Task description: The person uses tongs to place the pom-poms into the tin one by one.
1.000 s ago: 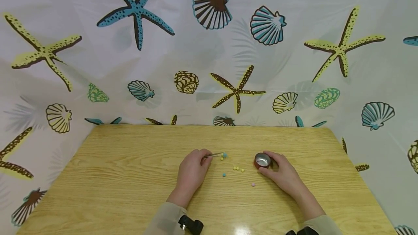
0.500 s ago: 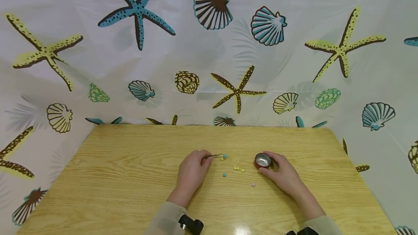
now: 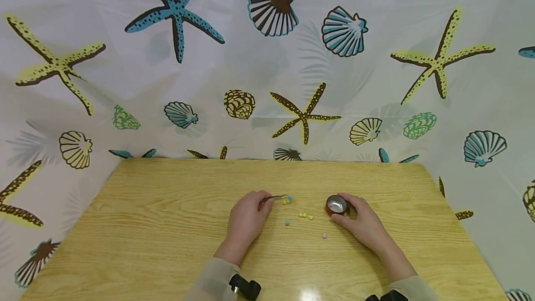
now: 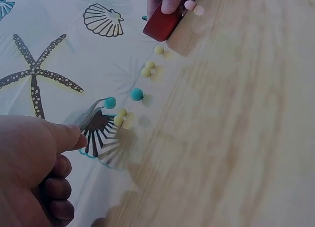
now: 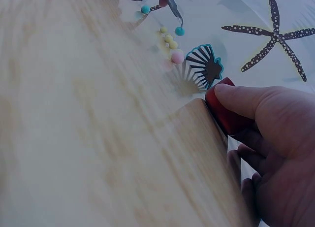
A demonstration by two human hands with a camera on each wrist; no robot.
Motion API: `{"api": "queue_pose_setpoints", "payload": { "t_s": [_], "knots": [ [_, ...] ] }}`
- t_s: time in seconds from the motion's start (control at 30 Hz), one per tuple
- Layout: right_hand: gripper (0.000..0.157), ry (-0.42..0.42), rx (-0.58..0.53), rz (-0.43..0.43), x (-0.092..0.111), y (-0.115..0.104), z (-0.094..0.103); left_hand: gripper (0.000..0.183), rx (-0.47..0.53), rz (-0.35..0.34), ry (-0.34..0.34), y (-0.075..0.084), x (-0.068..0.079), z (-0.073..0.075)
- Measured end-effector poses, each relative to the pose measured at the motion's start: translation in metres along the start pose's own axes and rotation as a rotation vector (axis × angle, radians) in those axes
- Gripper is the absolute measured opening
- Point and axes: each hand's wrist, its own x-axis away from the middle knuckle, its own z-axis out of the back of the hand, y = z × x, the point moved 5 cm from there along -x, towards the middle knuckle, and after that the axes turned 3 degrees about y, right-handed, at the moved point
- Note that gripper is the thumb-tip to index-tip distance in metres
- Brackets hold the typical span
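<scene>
My left hand pinches a pair of metal tweezers between thumb and forefinger. A blue bead sits at the tweezer tips, and it appears gripped between them. Close beside it lie two yellow beads. My right hand holds a small round red tin from its right side, thumb and fingers around the wall. Its open top shows a shiny metal inside, with no bead visible there in the head view.
Between the hands, several yellow beads lie in a short row on the wooden table. A second blue bead is nearer the front, and a pink bead lies below the tin. A patterned cloth hangs behind.
The tweezer tips and the blue bead have shifted slightly to the right, and a second yellow bead now shows beneath them. My right hand and the tin stay in place.
</scene>
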Motion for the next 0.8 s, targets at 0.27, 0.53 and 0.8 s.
{"api": "queue_pose_setpoints", "payload": {
  "t_s": [0.27, 0.53, 0.8],
  "knots": [
    [0.073, 0.006, -0.001, 0.000, 0.001, -0.001, 0.001, 0.014, -0.009, -0.028, 0.034, 0.004, -0.003, 0.004],
    [0.072, 0.003, -0.005, 0.000, 0.002, -0.003, 0.001, 0.014, 0.010, -0.048, 0.037, 0.015, -0.003, 0.006],
    [0.071, 0.005, 0.002, 0.003, 0.001, -0.002, 0.001, 0.013, 0.031, -0.089, 0.025, 0.036, -0.004, 0.005]
  ]
}}
